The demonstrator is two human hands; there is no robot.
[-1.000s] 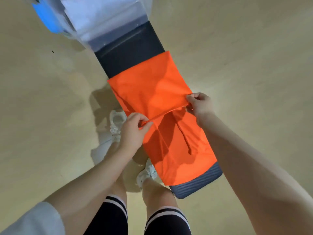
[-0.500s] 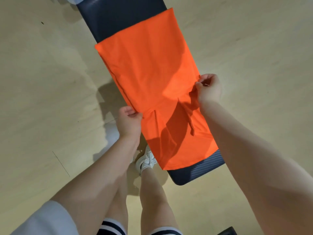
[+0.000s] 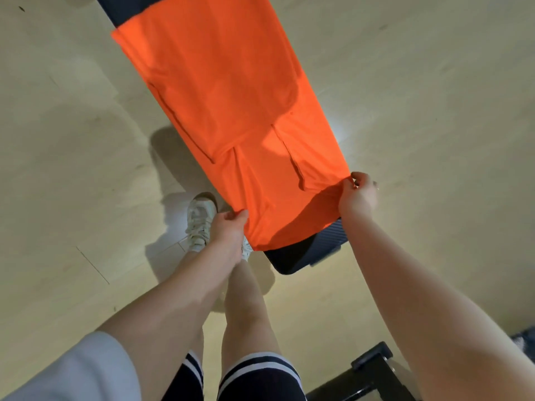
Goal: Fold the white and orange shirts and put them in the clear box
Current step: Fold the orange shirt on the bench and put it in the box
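The orange fabric shirt [image 3: 231,117] lies stretched along a narrow dark padded surface [image 3: 312,250], its long axis running from the near right end to the far left. In the head view, both hands hold its near edge: the left hand [image 3: 227,235] has its fingers [image 3: 236,217] pinched on the near-left corner, the right hand [image 3: 357,195] pinches the near-right corner, equally close. Any fold would probably carry this edge toward the far end. A white sneaker [image 3: 199,218] stands on the pale floor [image 3: 72,140] left of the surface; a black frame [image 3: 367,374] sits near right. No clear box shows.
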